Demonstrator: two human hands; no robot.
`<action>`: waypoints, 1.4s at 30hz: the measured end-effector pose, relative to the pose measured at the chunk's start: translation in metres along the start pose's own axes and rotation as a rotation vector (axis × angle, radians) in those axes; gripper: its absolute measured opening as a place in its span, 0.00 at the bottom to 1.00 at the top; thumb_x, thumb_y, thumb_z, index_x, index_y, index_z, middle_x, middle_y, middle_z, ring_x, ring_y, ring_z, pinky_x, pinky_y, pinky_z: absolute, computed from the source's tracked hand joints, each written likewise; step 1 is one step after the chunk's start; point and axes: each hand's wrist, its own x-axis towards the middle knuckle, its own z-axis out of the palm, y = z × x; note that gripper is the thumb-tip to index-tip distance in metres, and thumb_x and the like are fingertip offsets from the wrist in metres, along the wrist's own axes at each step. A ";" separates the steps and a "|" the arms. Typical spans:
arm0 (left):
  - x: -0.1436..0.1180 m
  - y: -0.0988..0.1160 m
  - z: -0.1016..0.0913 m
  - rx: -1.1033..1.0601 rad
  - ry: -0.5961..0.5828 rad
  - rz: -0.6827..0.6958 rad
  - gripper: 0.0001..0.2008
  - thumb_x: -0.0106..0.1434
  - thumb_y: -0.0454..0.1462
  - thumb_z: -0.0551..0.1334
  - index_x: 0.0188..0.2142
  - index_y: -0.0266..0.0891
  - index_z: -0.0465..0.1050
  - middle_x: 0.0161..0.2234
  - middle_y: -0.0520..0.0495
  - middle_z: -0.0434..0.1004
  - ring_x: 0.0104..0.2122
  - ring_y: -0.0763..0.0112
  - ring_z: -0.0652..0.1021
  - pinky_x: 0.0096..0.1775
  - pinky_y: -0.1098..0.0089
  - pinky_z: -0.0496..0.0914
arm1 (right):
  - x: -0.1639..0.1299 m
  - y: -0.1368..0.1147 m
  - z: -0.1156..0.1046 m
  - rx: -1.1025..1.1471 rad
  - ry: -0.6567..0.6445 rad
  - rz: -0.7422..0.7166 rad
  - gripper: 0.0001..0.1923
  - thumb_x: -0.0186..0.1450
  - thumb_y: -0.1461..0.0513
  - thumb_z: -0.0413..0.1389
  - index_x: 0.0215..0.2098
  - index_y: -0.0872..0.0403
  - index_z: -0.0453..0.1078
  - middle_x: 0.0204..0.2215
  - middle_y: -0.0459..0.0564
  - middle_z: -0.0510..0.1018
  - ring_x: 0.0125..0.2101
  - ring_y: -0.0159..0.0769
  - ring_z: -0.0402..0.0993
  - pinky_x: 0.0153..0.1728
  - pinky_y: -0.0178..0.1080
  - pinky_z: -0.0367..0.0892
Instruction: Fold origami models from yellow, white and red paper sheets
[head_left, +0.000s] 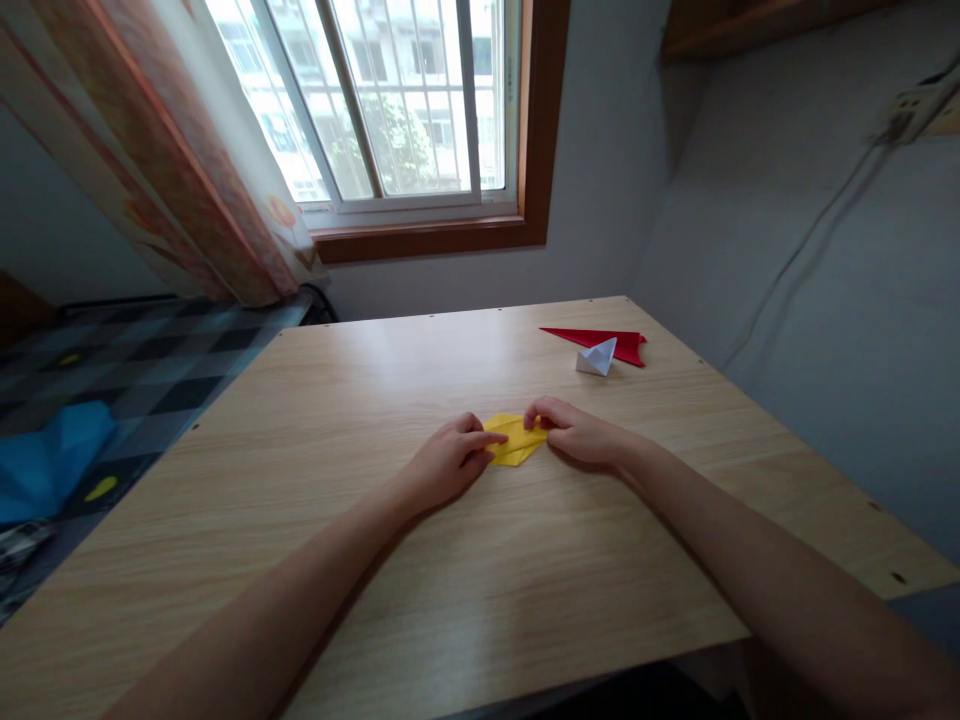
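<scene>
A small folded yellow paper [514, 441] lies flat near the middle of a light wooden table [480, 560]. My left hand [448, 463] rests on the table at the paper's left edge, fingertips pressing onto it. My right hand [576, 431] presses down on the paper's right end with curled fingers. Both hands touch the paper from opposite sides; the parts under the fingers are hidden.
At the table's far right lie a red folded paper plane [600, 340] and a small white folded paper boat [597, 357] in front of it. A window and curtain stand behind the table. A bed with a checked cover and a blue cloth [46, 458] is at left.
</scene>
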 end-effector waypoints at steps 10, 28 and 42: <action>0.001 0.001 -0.001 0.006 0.012 0.015 0.16 0.65 0.33 0.56 0.49 0.42 0.77 0.38 0.45 0.71 0.36 0.69 0.73 0.43 0.67 0.69 | 0.002 -0.002 0.020 -0.235 0.170 -0.068 0.12 0.59 0.73 0.50 0.37 0.54 0.67 0.37 0.51 0.72 0.41 0.39 0.67 0.46 0.42 0.62; -0.004 0.006 -0.003 0.053 0.003 0.032 0.19 0.66 0.33 0.55 0.55 0.43 0.72 0.39 0.44 0.70 0.39 0.66 0.73 0.44 0.65 0.70 | -0.006 -0.009 -0.005 -0.156 0.034 -0.206 0.18 0.57 0.76 0.49 0.38 0.53 0.73 0.37 0.50 0.72 0.39 0.36 0.68 0.44 0.38 0.66; -0.004 0.012 -0.004 0.172 -0.023 0.110 0.16 0.68 0.34 0.54 0.49 0.45 0.77 0.37 0.44 0.69 0.37 0.67 0.71 0.41 0.66 0.69 | -0.007 -0.008 -0.003 -0.201 0.049 -0.271 0.20 0.58 0.74 0.51 0.37 0.50 0.80 0.38 0.49 0.76 0.38 0.34 0.72 0.43 0.38 0.67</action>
